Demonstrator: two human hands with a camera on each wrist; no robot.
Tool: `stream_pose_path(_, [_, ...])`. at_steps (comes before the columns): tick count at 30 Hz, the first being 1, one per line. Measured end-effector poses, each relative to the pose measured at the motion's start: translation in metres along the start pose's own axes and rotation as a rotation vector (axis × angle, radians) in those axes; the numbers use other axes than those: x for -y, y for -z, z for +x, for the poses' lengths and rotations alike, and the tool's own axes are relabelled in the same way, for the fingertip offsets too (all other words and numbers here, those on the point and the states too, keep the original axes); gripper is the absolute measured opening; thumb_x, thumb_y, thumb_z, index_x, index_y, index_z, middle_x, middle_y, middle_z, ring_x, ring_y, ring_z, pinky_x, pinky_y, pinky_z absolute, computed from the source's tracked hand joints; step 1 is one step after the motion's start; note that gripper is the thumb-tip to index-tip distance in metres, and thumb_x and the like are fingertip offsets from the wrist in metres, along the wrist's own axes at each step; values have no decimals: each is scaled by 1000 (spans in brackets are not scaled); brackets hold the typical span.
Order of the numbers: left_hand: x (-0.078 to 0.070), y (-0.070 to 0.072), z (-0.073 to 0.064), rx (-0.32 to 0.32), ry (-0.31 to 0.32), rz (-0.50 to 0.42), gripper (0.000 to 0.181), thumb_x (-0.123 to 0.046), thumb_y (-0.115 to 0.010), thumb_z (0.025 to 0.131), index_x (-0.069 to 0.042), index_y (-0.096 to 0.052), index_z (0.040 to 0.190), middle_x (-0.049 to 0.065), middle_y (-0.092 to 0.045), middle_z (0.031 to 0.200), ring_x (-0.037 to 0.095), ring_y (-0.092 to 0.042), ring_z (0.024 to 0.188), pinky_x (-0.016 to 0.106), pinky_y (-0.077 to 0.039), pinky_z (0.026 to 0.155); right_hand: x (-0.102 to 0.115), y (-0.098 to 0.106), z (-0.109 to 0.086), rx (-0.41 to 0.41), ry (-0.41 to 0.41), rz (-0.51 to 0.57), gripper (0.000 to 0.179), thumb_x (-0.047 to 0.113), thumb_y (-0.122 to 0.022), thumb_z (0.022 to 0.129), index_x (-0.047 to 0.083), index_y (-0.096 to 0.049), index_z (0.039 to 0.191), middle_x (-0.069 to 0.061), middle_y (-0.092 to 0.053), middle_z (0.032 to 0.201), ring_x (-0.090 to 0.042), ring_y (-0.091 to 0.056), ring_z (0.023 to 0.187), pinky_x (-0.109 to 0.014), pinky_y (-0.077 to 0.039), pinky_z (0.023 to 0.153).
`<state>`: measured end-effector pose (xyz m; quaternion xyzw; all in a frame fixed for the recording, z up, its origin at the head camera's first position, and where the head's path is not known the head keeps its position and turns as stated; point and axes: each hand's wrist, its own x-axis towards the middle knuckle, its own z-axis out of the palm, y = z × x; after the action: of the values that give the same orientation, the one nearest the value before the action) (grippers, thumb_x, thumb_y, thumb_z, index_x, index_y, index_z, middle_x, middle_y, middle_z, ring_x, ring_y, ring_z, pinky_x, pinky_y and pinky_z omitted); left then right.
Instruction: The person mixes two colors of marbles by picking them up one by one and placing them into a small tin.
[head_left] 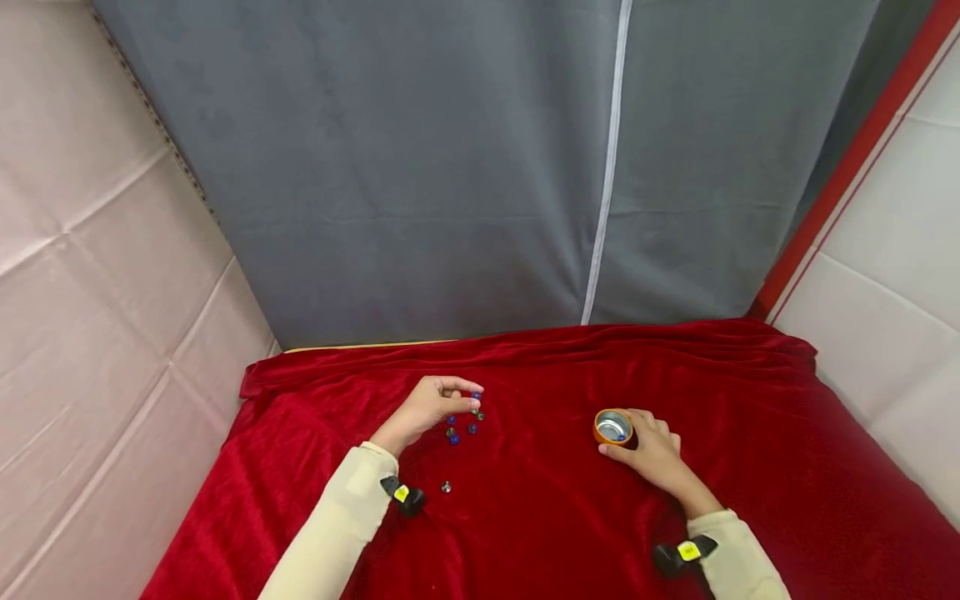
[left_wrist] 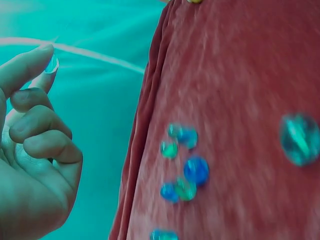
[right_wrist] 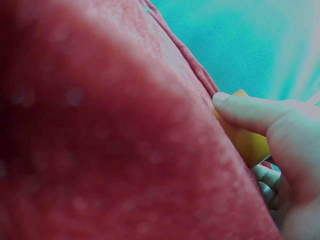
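Note:
Between thumb and index finger, my left hand point(head_left: 427, 407) pinches a blue glass marble point(left_wrist: 53, 65), its other fingers curled in toward the palm in the left wrist view. Just below and beside that hand, several blue and green marbles point(head_left: 472, 429) lie loose on the red cloth. My right hand point(head_left: 657, 452) grips a small round orange tin point(head_left: 597, 429) from its right side, thumb along the near wall. The tin stands upright, open at the top with a silvery inside. At its bottom sits a blue marble point(head_left: 621, 437). The right wrist view shows the tin's yellowish wall point(right_wrist: 250, 145) under the thumb.
A clear, dark-streaked marble point(head_left: 446, 487) lies apart, nearer the body. Wrinkled red velvet cloth point(head_left: 540, 517) covers the table, bunched along the far edge. Behind it hangs a grey curtain point(head_left: 450, 183), with pale panels point(head_left: 97, 292) at left and right.

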<state>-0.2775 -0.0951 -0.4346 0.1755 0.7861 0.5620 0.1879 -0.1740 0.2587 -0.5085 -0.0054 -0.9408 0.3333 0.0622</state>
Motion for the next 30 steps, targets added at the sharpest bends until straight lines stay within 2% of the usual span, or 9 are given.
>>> stream_pose_path(6, [-10,-16,16,34,-29,-12,31,-18,-72,86,-7,-70,115,-1,-42,57,12,-34,57,30,-39,62,1,-1,1,0,-3,-2,68,40,-76,78,4,-53,130,-22,-48,131,-40,-40,115,-46,-24,80])
stream_pose_path(10, [-13,-29,26,73,-34,-40,35,-19,-73,86,-5,-69,117,-4,-38,55,11,-32,56,29,-38,60,3,0,1,0,-10,-5,68,41,-76,78,3,-53,130,-22,-48,132,-40,-40,115,-47,-25,81])
stream_pose_path(12, [-15,-37,30,90,-31,-54,35,-18,-73,85,-5,-68,117,-5,-37,55,11,-30,55,27,-34,55,4,0,1,-1,-11,-10,68,42,-76,78,3,-53,130,-22,-48,132,-40,-41,116,-47,-25,81])
stream_pose_path(16, [-19,-51,36,110,-45,-56,33,-17,-74,84,-6,-70,115,-6,-36,55,10,-28,55,24,-30,52,5,0,0,2,-20,-8,68,42,-76,78,3,-53,131,-22,-49,132,-41,-41,117,-47,-25,81])
stream_pose_path(30, [-39,-89,50,176,-97,-69,31,-16,-73,84,-4,-71,112,-4,-37,54,10,-31,54,24,-32,54,5,2,-3,11,-44,-15,69,42,-75,79,2,-53,131,-22,-48,133,-41,-40,118,-49,-26,83])
